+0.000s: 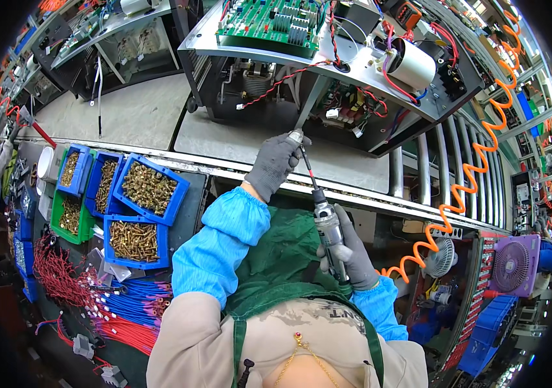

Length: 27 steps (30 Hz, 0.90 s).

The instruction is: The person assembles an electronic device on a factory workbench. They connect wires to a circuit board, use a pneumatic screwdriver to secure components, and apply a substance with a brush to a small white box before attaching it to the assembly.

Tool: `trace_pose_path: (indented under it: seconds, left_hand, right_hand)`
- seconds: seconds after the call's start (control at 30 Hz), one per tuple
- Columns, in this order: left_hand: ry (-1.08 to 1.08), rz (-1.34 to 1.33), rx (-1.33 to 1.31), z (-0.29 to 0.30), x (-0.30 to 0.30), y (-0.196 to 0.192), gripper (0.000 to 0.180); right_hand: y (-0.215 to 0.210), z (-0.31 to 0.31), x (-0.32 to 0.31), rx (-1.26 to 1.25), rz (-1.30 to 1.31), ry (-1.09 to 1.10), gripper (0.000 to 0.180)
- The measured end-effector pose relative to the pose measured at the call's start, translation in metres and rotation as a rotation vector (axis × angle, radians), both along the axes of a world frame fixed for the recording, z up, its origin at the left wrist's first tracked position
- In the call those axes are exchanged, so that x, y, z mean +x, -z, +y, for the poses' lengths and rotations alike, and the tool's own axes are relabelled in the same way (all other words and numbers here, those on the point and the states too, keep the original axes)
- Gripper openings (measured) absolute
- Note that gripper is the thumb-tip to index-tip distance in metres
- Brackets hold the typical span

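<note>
My right hand, in a grey glove, is wrapped round a silver and black pneumatic screwdriver. Its long thin bit, with a red band, points up and away from me. My left hand, gloved too, is closed at the far end of the bit, with a small pale metal piece at the fingertips; its exact kind is too small to tell. Just beyond stands an open metal chassis, and the fingertips are close to its front divider. A green circuit board sits on top.
Blue bins of brass-coloured screws and fittings and a green bin stand at left, near red and blue wire bundles. A coiled orange hose hangs at right over metal rollers. Loose wires hang from the chassis.
</note>
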<state>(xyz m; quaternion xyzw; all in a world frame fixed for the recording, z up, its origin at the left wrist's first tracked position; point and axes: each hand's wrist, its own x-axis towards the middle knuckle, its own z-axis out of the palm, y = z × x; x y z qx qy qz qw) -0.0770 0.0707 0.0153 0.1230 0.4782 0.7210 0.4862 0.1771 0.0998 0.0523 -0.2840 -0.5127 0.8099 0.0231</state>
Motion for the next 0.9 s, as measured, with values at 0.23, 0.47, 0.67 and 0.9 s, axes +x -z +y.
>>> trace_pose_path:
  seconds: [0.23,0.47,0.67,0.9]
  left_hand:
    - [0.104,0.113,0.012,-0.004,-0.007,-0.004,0.031]
    - [0.037,-0.098,-0.052,0.012,0.005,0.007,0.031]
    - [-0.021,-0.319,0.173,0.017,0.017,0.062,0.028]
    - [-0.013,-0.403,0.071,0.012,0.011,0.086,0.020]
  right_hand:
    - [0.011,-0.004,0.006,-0.348,0.178,0.042,0.102]
    - [0.022,-0.005,-0.009,-0.214,0.251,0.167,0.097]
    - [0.017,0.020,-0.041,0.002,0.211,0.272,0.085]
    - [0.020,0.030,-0.062,0.095,0.226,0.319,0.080]
